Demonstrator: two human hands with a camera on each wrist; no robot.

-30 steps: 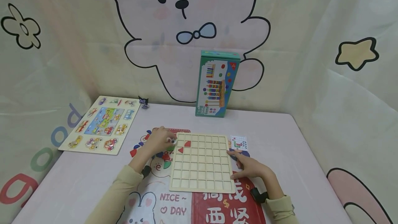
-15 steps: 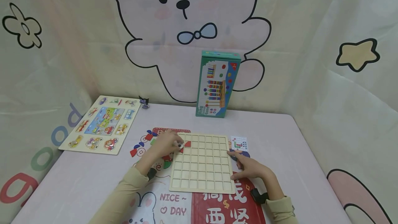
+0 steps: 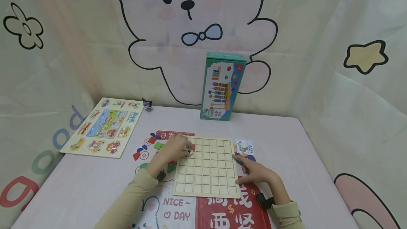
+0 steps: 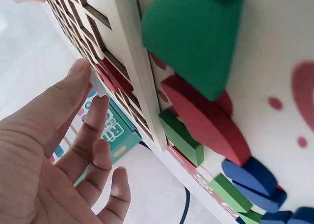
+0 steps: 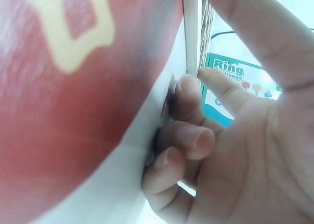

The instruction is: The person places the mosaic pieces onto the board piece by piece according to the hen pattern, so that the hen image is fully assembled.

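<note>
A pale wooden grid board [image 3: 206, 169] lies flat on the table. Over its upper left cells, my left hand [image 3: 173, 148] pinches a small white piece with a black dot [image 3: 190, 152] between thumb and index finger. Red pieces [image 4: 114, 76] sit in cells right beside that white piece, partly hidden by the hand in the head view. My right hand [image 3: 257, 171] rests at the board's right edge, thumb and index finger spread along it and the other fingers bent underneath. Left of the board lie loose coloured pieces, among them a green one [image 4: 196, 32] and a red one [image 4: 208, 118].
A small pattern card [image 3: 245, 147] lies beyond my right hand. At the back stands a green game box [image 3: 222, 87]. A picture puzzle board [image 3: 105, 123] occupies the left, with a small dark figurine [image 3: 147, 104] by its corner. A printed mat [image 3: 177, 208] is under the grid board.
My left hand has moved right, from beside the board's left edge to above its upper left cells, carrying the white piece. The right hand has stayed at the right edge.
</note>
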